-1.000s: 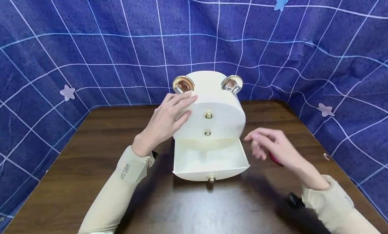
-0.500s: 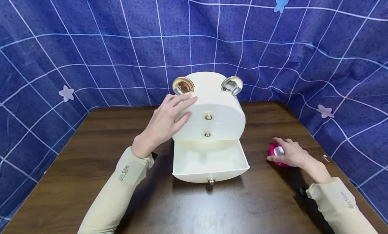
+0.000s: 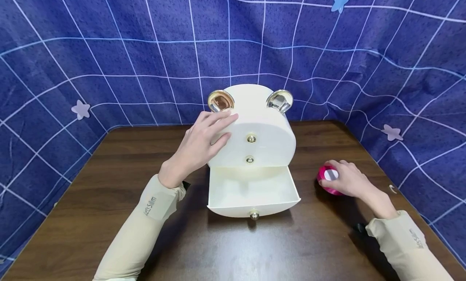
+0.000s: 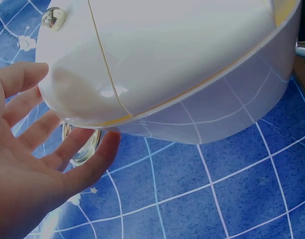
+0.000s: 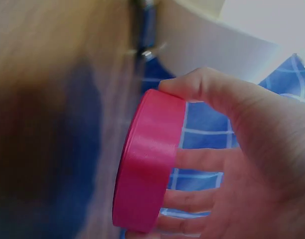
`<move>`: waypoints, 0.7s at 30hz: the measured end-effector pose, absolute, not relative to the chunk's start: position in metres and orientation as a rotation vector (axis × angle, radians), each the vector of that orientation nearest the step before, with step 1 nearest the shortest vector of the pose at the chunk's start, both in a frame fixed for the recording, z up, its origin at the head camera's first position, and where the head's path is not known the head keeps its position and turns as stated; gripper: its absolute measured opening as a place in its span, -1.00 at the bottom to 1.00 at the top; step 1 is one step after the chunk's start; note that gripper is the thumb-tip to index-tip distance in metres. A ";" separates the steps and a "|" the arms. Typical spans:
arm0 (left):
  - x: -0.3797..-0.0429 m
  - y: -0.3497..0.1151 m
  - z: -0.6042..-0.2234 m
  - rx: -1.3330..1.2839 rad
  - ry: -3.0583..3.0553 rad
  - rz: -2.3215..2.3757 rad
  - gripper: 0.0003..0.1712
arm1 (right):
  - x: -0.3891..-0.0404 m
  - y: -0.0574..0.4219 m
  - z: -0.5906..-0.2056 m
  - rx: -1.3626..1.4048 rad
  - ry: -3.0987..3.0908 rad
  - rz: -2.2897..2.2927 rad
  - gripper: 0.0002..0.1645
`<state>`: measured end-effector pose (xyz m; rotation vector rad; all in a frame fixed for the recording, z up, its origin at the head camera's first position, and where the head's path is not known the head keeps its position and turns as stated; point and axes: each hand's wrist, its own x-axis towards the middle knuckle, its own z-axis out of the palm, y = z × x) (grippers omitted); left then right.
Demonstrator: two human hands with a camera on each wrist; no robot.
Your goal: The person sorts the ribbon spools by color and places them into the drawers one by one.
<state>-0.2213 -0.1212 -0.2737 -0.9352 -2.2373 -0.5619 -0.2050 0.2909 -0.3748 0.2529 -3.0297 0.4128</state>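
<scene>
A white rounded drawer box (image 3: 271,143) with metallic round ears and small gold knobs stands mid-table. Its bottom drawer (image 3: 251,192) is pulled out, and its inside looks bare. My left hand (image 3: 198,145) rests at the box's upper left, fingers spread and fairly straight around the edge beneath one ear (image 3: 220,100). In the left wrist view the fingertips lie along the rim of the white front (image 4: 157,59). To the right of the box, my right hand (image 3: 351,180) grips a roll of pink ribbon (image 5: 150,159) between thumb and fingers.
The dark wooden table (image 3: 120,184) reaches back to a blue gridded cloth (image 3: 153,62) with star shapes, which also hangs along both sides. A small white curved mark (image 3: 392,188) shows near the table's right edge.
My right hand has moved right from beside the drawer to the ribbon roll, taken hold of it and shifted it slightly left. The left hand stays on the box.
</scene>
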 end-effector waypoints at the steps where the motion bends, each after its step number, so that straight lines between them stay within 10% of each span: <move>1: -0.222 -0.121 -0.274 -0.933 -2.241 -0.563 -0.53 | -0.204 0.288 -0.371 0.265 -3.014 0.421 -0.23; 21: -0.222 -0.120 -0.273 -0.933 -2.240 -0.581 -0.52 | -0.171 0.224 -0.314 0.525 -2.889 0.448 -0.26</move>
